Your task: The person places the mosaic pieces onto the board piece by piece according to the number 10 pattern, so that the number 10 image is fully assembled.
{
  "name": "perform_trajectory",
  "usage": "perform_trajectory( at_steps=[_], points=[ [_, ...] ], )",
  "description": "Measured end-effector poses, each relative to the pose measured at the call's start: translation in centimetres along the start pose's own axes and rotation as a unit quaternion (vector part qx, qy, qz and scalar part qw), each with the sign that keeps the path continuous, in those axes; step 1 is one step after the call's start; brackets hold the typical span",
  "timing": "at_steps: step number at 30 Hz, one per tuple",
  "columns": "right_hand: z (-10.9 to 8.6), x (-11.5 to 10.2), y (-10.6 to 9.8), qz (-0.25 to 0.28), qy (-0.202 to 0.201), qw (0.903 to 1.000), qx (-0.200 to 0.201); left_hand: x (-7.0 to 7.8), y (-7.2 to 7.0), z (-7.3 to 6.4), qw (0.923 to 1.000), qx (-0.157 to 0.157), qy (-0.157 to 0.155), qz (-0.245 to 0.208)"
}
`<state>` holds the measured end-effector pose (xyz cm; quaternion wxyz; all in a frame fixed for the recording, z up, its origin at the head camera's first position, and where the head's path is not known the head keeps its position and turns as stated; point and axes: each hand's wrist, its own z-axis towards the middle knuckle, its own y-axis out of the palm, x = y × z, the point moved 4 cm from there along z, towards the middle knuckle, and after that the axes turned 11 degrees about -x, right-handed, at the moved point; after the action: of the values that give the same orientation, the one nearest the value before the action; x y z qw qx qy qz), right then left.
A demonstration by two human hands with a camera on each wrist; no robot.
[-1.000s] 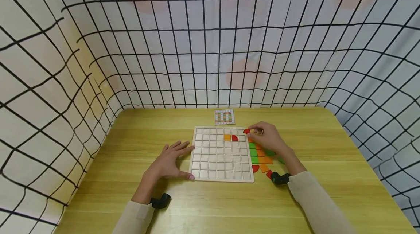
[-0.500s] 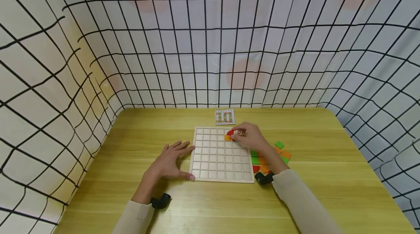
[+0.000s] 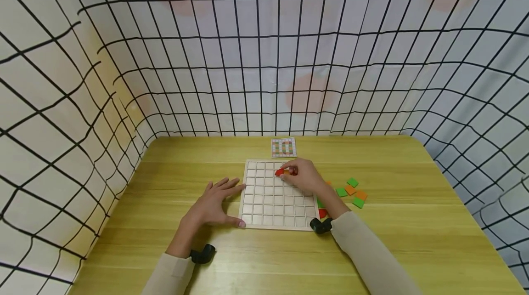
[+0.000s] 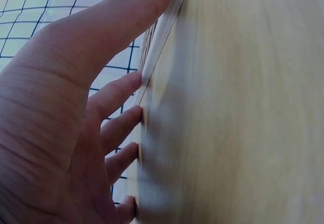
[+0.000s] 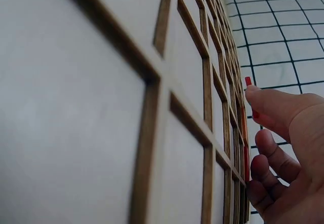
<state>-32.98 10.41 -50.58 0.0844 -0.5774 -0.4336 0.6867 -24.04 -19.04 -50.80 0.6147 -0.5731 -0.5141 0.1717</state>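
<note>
A pale wooden grid board (image 3: 264, 203) with square cells lies on the table. My right hand (image 3: 303, 176) pinches a red rounded tile (image 3: 279, 172) between thumb and fingers over the board's upper middle. In the right wrist view the red tile (image 5: 248, 81) pokes out past the thumb tip. An orange tile (image 3: 286, 172) shows in a cell beside it, partly covered by the fingers. My left hand (image 3: 215, 203) has its fingers spread, with thumb and index fingertip touching the board's left edge. The left wrist view shows the left fingertips (image 4: 132, 114) resting on the table.
Several loose green and orange tiles, one a green tile (image 3: 358, 202), lie right of the board, some hidden under the right forearm. A red tile (image 3: 322, 212) sits by the board's right edge. A pattern card (image 3: 284, 147) lies behind the board. Grid-patterned cloth (image 3: 264, 79) surrounds the table.
My right hand has moved left with the red tile, from the board's right edge to its upper middle. More loose tiles show at right. The left hand has stayed in place.
</note>
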Motion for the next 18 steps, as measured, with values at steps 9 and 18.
perform_trajectory(
  at_steps=[9, 18],
  points=[
    [0.48, 0.02, 0.36, -0.006, 0.007, 0.9999, -0.009, -0.04, -0.13, 0.04, 0.9999, -0.006, -0.009, -0.002],
    [0.68, 0.24, 0.6, -0.008, 0.019, 0.9997, -0.014, -0.14, -0.02, -0.04, 0.9999, -0.008, -0.009, -0.004]
  ],
)
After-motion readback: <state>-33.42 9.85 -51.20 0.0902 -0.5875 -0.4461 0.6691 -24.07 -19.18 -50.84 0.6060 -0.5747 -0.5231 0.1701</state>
